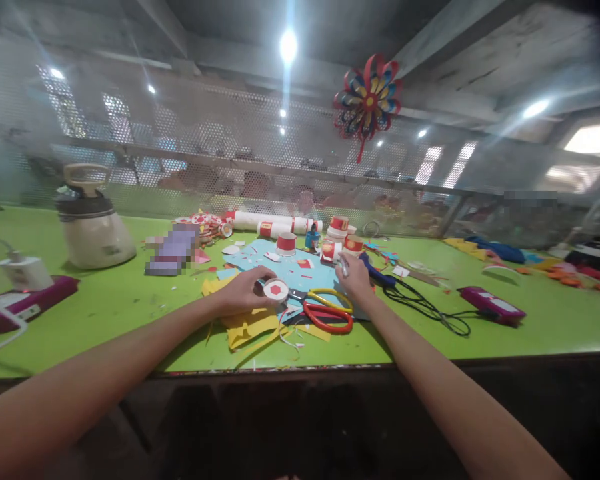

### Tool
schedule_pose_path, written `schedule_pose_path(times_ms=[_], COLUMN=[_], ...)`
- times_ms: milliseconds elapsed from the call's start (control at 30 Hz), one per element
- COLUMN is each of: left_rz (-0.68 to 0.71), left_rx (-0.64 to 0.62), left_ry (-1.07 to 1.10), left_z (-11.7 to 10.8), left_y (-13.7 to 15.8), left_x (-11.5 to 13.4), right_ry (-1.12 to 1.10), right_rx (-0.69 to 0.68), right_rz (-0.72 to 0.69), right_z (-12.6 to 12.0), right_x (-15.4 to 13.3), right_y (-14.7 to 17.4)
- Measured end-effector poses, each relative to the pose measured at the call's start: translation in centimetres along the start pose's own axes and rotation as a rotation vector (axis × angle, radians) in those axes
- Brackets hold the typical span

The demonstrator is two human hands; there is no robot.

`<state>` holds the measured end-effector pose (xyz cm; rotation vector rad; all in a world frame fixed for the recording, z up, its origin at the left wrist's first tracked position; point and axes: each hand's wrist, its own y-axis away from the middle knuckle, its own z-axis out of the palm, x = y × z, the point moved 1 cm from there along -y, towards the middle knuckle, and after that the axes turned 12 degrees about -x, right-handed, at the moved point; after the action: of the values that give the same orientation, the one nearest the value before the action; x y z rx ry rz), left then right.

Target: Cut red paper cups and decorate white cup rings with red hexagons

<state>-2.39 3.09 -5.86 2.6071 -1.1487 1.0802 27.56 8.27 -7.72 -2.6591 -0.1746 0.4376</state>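
My left hand (pixel 245 291) pinches a small round white paper piece (pixel 275 290) with a red six-sided mark on its face. Just right of it lie scissors (pixel 327 310) with one yellow and one red handle loop. My right hand (pixel 354 275) is closed at the far side of the scissors, and a small pale shiny thing (pixel 344 265) shows at its fingers; its kind is unclear. Right beside that hand is a blue corded tool (pixel 380 275), partly hidden by it. Under both hands spread light-blue paper (pixel 250 257) and yellow paper scraps (pixel 253 327).
Red-and-white paper cups (pixel 286 243), white rolls (pixel 265 220) and a small blue bottle (pixel 312 238) stand behind. A phone (pixel 174 250) and a beige jug (pixel 95 230) are left. Purple power strips (pixel 495 305) lie at both sides. A paper flower (pixel 370 100) hangs above.
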Motion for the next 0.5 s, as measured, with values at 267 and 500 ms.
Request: schedule_pose_path(times_ms=[267,500], left_rz=[0.145,0.124], left_rx=[0.072,0.296], left_ry=[-0.113,-0.124], left_z=[-0.6,-1.6], left_y=[0.0,0.0], left_x=[0.9,0.7], right_ry=[0.008,-0.033], right_rx=[0.041,0.119], right_rz=[0.04,0.043], right_z=[-0.2,0.1], right_x=[0.4,0.2], right_y=[-0.3,0.1])
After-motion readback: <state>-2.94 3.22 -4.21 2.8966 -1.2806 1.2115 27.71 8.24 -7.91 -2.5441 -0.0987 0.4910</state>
